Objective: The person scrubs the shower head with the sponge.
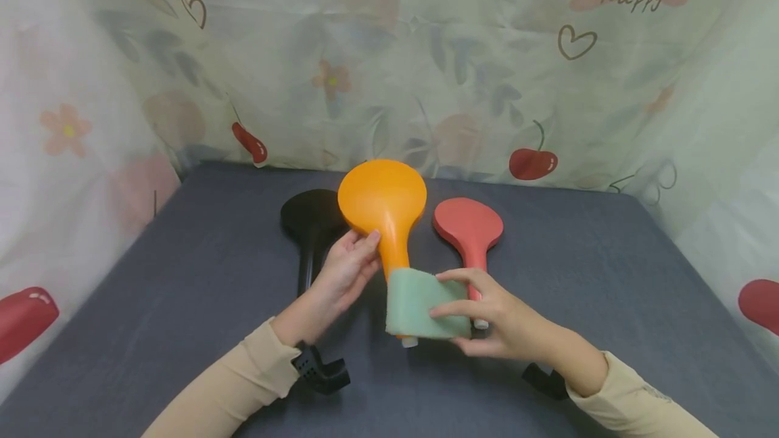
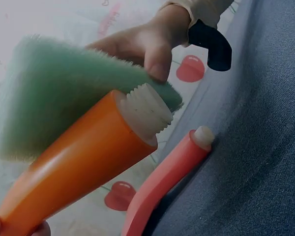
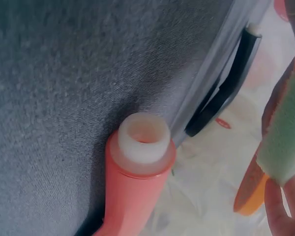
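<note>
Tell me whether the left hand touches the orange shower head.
Touching: the head view shows the left hand gripping the orange shower head, thumb on its neck.

Place: we are viewing a curtained booth (image 1: 402, 39), building type unclear
Curtains (image 1: 79, 73): we are seeing cherry prints (image 1: 533, 163) on three sides
Tabletop (image 1: 584, 269): we are facing dark woven fabric

a black shower head (image 1: 306, 213) lies left of the middle of a dark, cloth-covered table (image 1: 201, 276). a red shower head (image 1: 467, 224) lies to its right, apart from it, with a hollow white end (image 3: 143, 151). behind the table and along both sides hangs a pale curtain (image 1: 389, 130) printed with cherries (image 1: 533, 165), flowers (image 1: 331, 81), leaves and "happy".
</note>
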{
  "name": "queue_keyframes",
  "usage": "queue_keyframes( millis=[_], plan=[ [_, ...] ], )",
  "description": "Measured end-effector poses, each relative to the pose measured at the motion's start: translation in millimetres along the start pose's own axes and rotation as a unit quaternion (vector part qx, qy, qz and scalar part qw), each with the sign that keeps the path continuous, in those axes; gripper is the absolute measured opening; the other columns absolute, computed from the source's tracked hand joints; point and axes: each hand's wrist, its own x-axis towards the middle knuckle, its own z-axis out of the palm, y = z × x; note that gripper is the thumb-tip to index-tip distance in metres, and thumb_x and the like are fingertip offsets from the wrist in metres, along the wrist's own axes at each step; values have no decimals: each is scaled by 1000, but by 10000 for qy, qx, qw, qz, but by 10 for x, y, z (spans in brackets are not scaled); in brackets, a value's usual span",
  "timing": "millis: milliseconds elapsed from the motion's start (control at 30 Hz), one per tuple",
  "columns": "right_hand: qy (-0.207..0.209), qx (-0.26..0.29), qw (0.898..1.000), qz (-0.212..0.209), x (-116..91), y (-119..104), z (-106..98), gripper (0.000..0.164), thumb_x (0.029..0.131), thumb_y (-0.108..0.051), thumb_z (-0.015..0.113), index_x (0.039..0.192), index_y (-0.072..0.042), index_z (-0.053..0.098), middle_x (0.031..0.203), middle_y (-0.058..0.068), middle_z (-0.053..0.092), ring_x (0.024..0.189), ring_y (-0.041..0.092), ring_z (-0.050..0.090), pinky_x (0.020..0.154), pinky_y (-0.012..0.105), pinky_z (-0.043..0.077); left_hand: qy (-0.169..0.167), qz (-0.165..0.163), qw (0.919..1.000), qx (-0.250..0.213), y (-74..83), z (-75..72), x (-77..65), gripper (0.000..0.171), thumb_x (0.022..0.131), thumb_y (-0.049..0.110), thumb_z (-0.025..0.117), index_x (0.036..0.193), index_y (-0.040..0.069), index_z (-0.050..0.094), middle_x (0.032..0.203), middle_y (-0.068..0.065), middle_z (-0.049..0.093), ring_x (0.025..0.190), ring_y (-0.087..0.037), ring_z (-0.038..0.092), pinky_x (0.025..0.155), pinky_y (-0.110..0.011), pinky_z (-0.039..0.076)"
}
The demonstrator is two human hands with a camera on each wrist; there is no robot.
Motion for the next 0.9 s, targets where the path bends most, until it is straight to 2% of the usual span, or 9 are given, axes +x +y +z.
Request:
queue_keyframes(
  millis=[133,233,267,367,500,600,733,833,900],
  plan=[
    [-39,-51,10000,-62,-2,-15,-11,27,85,-32,63,111,-27,63,130,12,45,116,19,43,84,29,48,-69,-38,9999,-124,23,1,-9,40,99,12,44,137,5,35,109,3,60,95,-8,61,87,-22,52],
    [99,-123,9997,193,33,-13,0,27,86,-35,60,112,-25,63,132,14,43,119,22,42,82,32,51,-135,-89,9998,-124,34,-1,-15,41,99,12,43,138,7,34,108,4,61,96,-7,62,89,-22,52],
    [184,-128,9993,291,47,-9,10,29,85,-31,64,113,-24,62,132,15,43,119,23,41,82,34,52,-146,-104,9998,-119,34,-1,-15,41,99,12,43,138,7,34,108,4,61,96,-7,62,89,-22,52],
    [591,-142,9961,645,97,19,54,32,86,-33,64,115,-20,61,134,17,43,119,26,43,82,39,52,-159,-118,9997,-128,26,7,-11,41,99,12,43,138,6,34,104,5,62,93,-6,62,87,-21,52],
    [1234,-214,9858,1115,147,63,133,38,87,-35,63,119,-16,59,135,19,44,115,29,47,81,42,52,-244,-83,9995,-171,8,14,-10,41,99,11,44,138,4,34,100,6,63,90,-5,62,85,-21,53],
    [1463,-118,9768,1559,177,45,181,43,82,-24,72,121,-14,57,135,18,44,117,31,48,81,44,53,-328,-65,9992,-225,7,19,-17,41,99,10,43,138,4,33,101,6,62,90,-6,62,85,-20,53],
    [1425,293,9683,2029,206,-20,227,56,75,-8,76,125,-14,52,134,13,47,114,26,51,82,43,53,-313,26,9991,-299,27,29,-21,39,99,9,40,138,5,33,101,6,60,90,-7,61,84,-20,53],
    [1136,866,9628,2296,201,-70,237,55,78,-7,72,127,-15,49,129,9,51,107,18,53,83,37,54,-207,178,9990,-350,56,25,-18,36,99,8,40,135,6,35,100,6,60,88,-7,60,83,-20,52],
    [841,1417,9551,2463,186,-101,228,52,82,-9,69,128,-15,46,126,7,52,106,14,54,85,34,54,-134,292,9986,-414,82,19,-10,34,99,7,40,133,7,37,100,6,60,88,-7,60,83,-19,52]
  ],
)
